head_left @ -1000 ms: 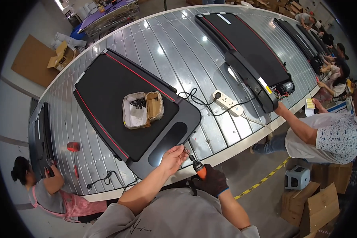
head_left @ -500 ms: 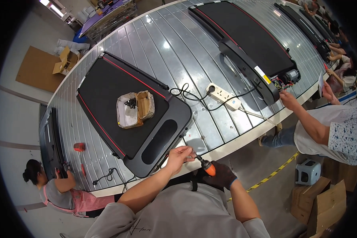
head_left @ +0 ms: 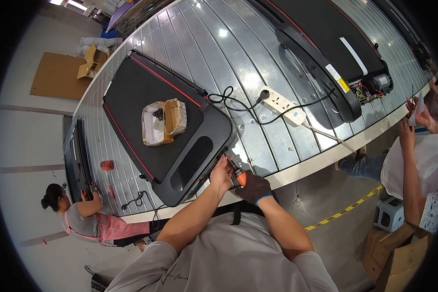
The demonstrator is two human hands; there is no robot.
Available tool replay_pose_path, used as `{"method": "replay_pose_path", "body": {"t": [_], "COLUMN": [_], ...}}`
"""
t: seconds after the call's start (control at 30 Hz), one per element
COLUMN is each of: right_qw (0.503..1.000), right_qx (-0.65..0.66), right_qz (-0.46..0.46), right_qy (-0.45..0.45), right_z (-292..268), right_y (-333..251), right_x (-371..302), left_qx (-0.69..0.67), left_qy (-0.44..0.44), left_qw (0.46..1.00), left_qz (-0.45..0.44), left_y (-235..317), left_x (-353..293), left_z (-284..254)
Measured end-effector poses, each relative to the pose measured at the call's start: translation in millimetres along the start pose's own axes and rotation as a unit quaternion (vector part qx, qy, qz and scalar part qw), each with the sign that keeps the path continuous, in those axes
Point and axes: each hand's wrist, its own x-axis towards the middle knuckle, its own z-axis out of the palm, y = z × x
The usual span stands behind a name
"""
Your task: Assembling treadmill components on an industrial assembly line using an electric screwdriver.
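A black glove covers my right hand (head_left: 256, 189), which is wrapped round an orange and black electric screwdriver (head_left: 242, 178). The bit points up and left at the near end of a black walking pad treadmill (head_left: 148, 82) lying on the metal table. My bare left hand (head_left: 221, 174) is beside the bit, its fingers pinched together against that end's edge. Whatever sits between those fingertips is too small to make out. On the treadmill's belt rests an open-topped carton box (head_left: 153, 132) with small black parts in one side.
A white power strip (head_left: 283, 108) with a black cord lies to the right, before a second treadmill (head_left: 326, 34) with bared wiring. At left are a red tool (head_left: 107, 165) and a co-worker (head_left: 80, 214); another person (head_left: 409, 160) stands at right. A stool (head_left: 389, 214) is on the floor.
Both my hands and the screwdriver have moved forward from near my waist to the treadmill's near edge. The co-worker at right has drawn a hand back from the wiring and now holds white paper.
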Motion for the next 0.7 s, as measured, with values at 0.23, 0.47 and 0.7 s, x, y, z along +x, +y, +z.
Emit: {"method": "replay_pose_path", "body": {"t": [0.23, 0.47, 0.7], "right_qw": [0.999, 0.999, 1.0], "right_qx": [0.006, -0.006, -0.02], "right_qz": [-0.03, -0.013, -0.006], "right_qy": [0.011, -0.031, -0.016], "right_z": [1, 11, 5], "right_y": [7, 21, 39], "right_x": [-13, -18, -9], "left_qx": [0.116, 0.736, 0.791], "left_qy": [0.058, 0.055, 0.034], "left_qw": [0.991, 0.465, 0.401], "left_qz": [0.027, 0.489, 0.461], "left_y": [5, 62, 43], "left_x": [-32, -64, -55], "left_z": [-24, -62, -57]}}
